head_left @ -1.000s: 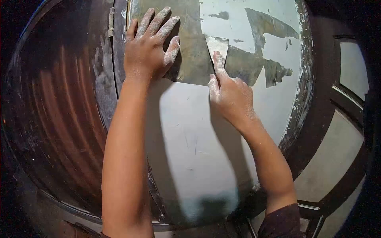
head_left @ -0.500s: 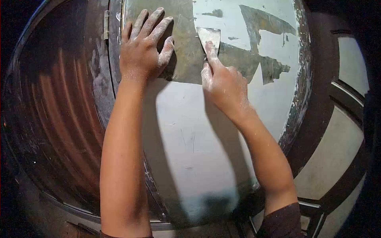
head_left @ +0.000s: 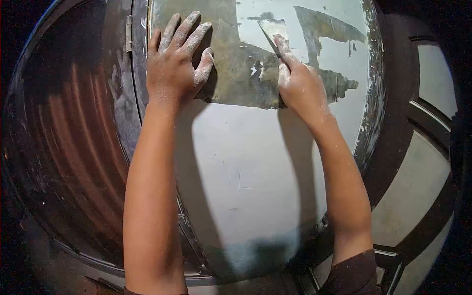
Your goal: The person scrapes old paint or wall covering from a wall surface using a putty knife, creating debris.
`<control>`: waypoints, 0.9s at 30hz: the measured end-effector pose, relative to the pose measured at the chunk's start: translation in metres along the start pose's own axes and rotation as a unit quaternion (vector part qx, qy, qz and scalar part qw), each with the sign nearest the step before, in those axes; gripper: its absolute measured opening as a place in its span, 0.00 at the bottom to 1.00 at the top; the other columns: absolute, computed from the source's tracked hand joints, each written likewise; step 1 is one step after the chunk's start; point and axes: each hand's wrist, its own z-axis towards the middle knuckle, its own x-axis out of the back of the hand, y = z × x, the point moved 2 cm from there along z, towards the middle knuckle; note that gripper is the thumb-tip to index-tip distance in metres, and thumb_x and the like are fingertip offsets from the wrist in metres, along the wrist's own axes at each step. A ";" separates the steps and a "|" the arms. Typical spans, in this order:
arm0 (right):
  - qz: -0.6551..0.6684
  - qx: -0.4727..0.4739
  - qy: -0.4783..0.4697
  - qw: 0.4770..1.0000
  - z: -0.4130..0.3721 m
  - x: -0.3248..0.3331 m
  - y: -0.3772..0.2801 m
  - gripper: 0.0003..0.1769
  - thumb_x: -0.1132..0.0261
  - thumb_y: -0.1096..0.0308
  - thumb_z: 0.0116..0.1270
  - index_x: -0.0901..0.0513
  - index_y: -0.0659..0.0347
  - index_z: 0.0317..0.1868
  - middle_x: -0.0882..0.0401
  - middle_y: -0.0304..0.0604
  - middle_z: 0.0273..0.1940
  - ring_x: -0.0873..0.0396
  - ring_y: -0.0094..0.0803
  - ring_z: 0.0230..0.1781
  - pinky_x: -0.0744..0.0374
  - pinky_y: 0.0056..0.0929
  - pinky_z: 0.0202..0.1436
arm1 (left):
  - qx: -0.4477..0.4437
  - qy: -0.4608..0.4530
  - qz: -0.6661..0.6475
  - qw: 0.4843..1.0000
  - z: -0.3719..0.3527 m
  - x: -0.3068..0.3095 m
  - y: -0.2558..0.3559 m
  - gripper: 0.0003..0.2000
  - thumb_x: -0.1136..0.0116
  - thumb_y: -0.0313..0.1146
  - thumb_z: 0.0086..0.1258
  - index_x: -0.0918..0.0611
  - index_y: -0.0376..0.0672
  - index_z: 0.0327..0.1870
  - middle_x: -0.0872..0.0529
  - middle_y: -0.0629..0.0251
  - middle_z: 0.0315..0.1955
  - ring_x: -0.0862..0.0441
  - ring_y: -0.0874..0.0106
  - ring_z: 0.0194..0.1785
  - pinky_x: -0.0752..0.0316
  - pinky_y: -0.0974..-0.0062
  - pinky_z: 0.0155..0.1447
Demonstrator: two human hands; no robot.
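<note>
My left hand [head_left: 174,64] lies flat with fingers spread on the upper left of a door panel [head_left: 246,162], white dust coating the fingertips. A putty knife [head_left: 275,30] is gripped in my right hand [head_left: 302,81], its wide metal blade pointing up and laid against the panel, with the index finger stretched along the blade. Most of the handle is hidden inside the hand. Around the blade, white coating [head_left: 250,24] meets bare grey-brown patches [head_left: 223,73] with ragged edges. Below both hands the panel is still white, with a few scratches.
A dark frame strip with worn white flecks [head_left: 371,98] borders the panel on the right. At the left stand a metal hinge [head_left: 129,33] and a dark, glossy brown surface [head_left: 73,147]. Further right is dark woodwork with pale panels [head_left: 413,187].
My right hand has moved right and slightly up with the putty knife. Where it was, more bare surface with small white remnants now shows. My left hand has stayed nearly in place.
</note>
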 end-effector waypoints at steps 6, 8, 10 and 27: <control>0.020 -0.037 -0.065 0.997 -0.053 -0.006 0.012 0.34 0.43 0.71 0.77 0.32 0.42 0.82 0.15 0.68 0.48 0.16 0.65 0.50 0.21 0.53 0.56 | -0.002 0.003 0.001 1.000 0.000 -0.001 -0.002 0.25 0.40 0.48 0.72 0.19 0.63 0.72 0.26 0.74 0.78 0.33 0.62 0.81 0.47 0.52 0.85; 0.013 -0.004 -0.024 1.000 -0.039 -0.006 0.021 0.33 0.43 0.71 0.77 0.30 0.44 0.81 0.16 0.68 0.48 0.17 0.66 0.49 0.21 0.53 0.54 | -0.001 -0.007 0.002 1.000 -0.001 -0.005 -0.002 0.26 0.40 0.48 0.73 0.20 0.63 0.73 0.27 0.75 0.78 0.34 0.62 0.82 0.47 0.52 0.85; 0.072 0.050 0.042 0.995 -0.009 0.003 0.019 0.30 0.43 0.69 0.77 0.28 0.45 0.79 0.16 0.68 0.45 0.18 0.67 0.46 0.21 0.53 0.52 | 0.006 -0.025 0.010 1.000 -0.002 -0.004 0.000 0.27 0.41 0.51 0.74 0.21 0.63 0.74 0.30 0.75 0.80 0.37 0.62 0.83 0.51 0.50 0.87; 0.072 0.014 -0.009 0.997 0.001 0.014 0.043 0.26 0.43 0.63 0.78 0.21 0.43 0.74 0.13 0.61 0.37 0.15 0.62 0.39 0.17 0.57 0.46 | 0.018 -0.067 0.092 0.993 0.006 -0.009 0.017 0.33 0.48 0.64 0.75 0.30 0.71 0.81 0.39 0.72 0.85 0.44 0.54 0.86 0.57 0.41 0.87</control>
